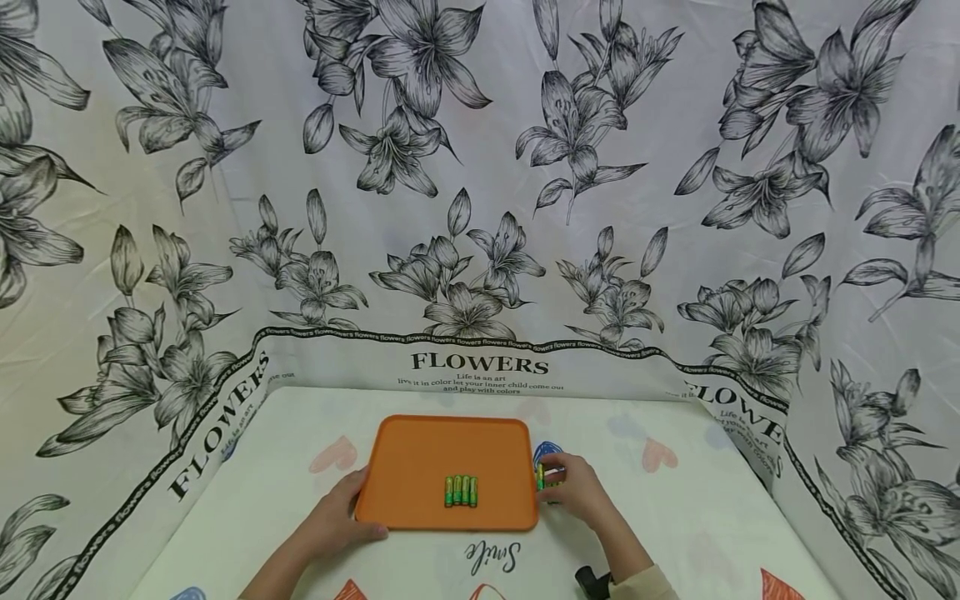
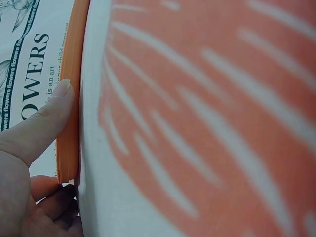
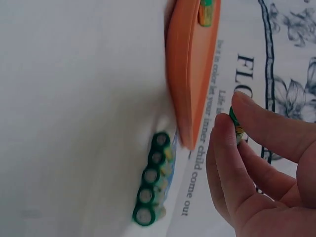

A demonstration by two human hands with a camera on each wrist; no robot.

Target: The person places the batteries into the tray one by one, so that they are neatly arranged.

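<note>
An orange tray lies on the table, with several green-and-yellow batteries side by side near its front. At the tray's near-left corner, my left hand grips it, the thumb along the front edge and the fingers at the left side. My right hand is just beyond the tray's right edge. Between thumb and fingertips it pinches one battery, partly covered by the fingers. Below that hand, the right wrist view shows a row of several more batteries on the tabletop, close to the tray's corner, flat ends facing the camera.
A white cloth with printed hearts and "Smile" lettering covers the table. Hanging floral fabric encloses the back and both sides. Beside my right forearm is a black object, partly hidden.
</note>
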